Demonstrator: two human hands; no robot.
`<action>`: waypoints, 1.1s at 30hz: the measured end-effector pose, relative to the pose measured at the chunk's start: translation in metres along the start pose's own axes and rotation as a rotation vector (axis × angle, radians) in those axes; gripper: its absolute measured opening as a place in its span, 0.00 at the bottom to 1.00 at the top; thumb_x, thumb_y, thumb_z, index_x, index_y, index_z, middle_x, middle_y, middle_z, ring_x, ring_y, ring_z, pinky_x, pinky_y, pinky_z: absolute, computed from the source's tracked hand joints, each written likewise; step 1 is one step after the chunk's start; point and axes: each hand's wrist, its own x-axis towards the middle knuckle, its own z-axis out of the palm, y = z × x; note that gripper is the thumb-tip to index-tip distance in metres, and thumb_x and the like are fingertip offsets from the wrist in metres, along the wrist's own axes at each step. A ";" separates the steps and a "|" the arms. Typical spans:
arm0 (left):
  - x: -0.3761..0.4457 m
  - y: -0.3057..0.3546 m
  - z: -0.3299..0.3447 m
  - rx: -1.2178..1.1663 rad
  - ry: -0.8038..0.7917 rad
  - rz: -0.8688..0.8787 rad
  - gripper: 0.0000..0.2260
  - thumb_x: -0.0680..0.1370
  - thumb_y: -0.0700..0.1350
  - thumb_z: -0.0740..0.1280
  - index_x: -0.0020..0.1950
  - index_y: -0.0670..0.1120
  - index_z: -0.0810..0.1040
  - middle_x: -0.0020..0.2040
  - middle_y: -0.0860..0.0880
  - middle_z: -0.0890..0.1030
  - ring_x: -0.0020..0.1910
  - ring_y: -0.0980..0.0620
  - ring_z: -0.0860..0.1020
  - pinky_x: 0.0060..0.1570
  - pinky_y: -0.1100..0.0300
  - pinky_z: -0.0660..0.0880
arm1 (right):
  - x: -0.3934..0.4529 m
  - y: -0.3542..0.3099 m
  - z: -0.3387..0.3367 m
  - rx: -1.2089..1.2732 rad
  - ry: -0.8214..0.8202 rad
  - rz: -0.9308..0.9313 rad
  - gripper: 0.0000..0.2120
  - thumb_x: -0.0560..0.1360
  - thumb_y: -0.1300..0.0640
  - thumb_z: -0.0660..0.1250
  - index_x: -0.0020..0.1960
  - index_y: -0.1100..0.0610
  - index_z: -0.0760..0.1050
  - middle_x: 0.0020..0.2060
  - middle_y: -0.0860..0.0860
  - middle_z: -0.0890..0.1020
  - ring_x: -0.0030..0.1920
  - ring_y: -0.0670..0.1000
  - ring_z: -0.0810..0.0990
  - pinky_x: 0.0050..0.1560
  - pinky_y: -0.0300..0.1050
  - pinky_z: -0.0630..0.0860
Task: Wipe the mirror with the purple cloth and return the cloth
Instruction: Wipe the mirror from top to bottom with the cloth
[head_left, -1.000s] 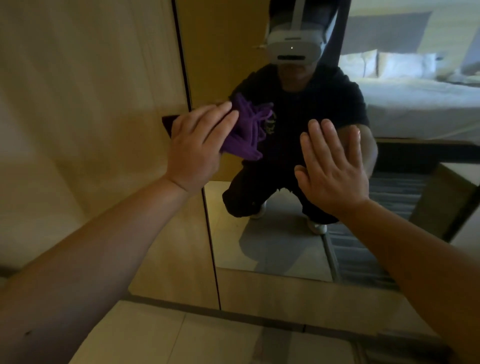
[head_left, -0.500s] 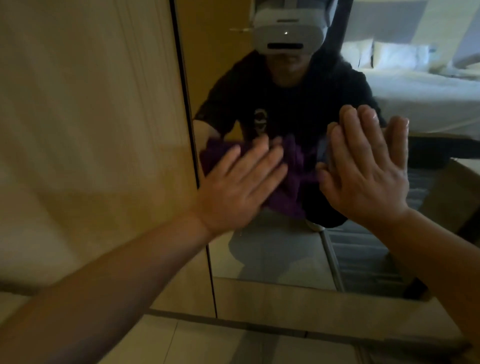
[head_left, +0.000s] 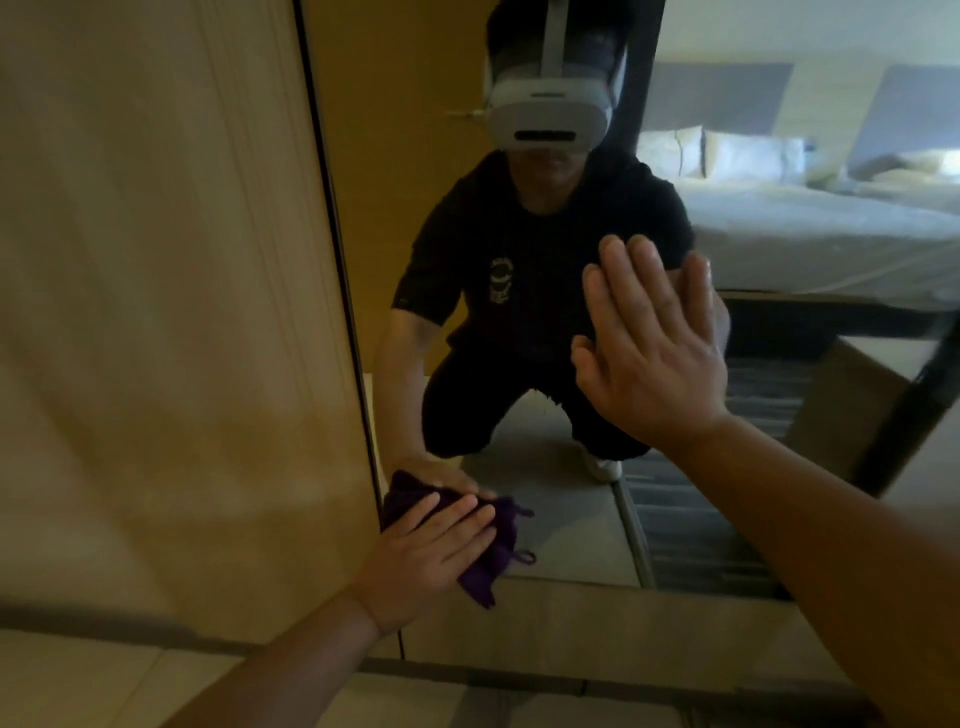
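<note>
A person's left hand (head_left: 431, 561), fingers straight, presses a bunched purple cloth (head_left: 493, 545) against the lower left corner of a tall mirror (head_left: 561, 519), beside a wooden panel (head_left: 166, 312). The right hand (head_left: 649, 343) rests flat and empty on the glass higher up, well apart from the cloth.

Mirror (head_left: 571, 519) of smooth, glossy glass, purple cloth (head_left: 498, 551) soft, matt, bunched fabric with loose loops, adjoining wall panel (head_left: 166, 312) light wood-grain with low sheen, floor tiles (head_left: 104, 686) pale, smooth, faintly reflective
</note>
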 end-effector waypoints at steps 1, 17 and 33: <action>0.016 -0.012 -0.015 -0.005 0.066 -0.053 0.18 0.86 0.44 0.48 0.74 0.48 0.67 0.73 0.48 0.71 0.74 0.46 0.64 0.77 0.47 0.48 | 0.000 0.000 0.000 0.005 0.005 -0.007 0.28 0.82 0.51 0.58 0.78 0.61 0.60 0.78 0.58 0.59 0.79 0.57 0.52 0.77 0.65 0.49; 0.243 -0.095 -0.151 0.153 0.562 -0.247 0.25 0.80 0.49 0.64 0.75 0.41 0.68 0.74 0.39 0.68 0.74 0.39 0.65 0.72 0.41 0.62 | -0.011 0.069 -0.017 0.061 0.085 0.145 0.26 0.83 0.58 0.61 0.78 0.63 0.59 0.77 0.62 0.60 0.78 0.57 0.50 0.75 0.65 0.46; 0.023 0.082 0.046 0.066 -0.119 0.239 0.27 0.78 0.49 0.59 0.77 0.47 0.63 0.77 0.49 0.62 0.77 0.47 0.57 0.75 0.48 0.47 | -0.010 0.071 -0.007 0.018 0.215 0.135 0.21 0.83 0.58 0.59 0.74 0.65 0.66 0.73 0.64 0.68 0.74 0.58 0.59 0.73 0.67 0.56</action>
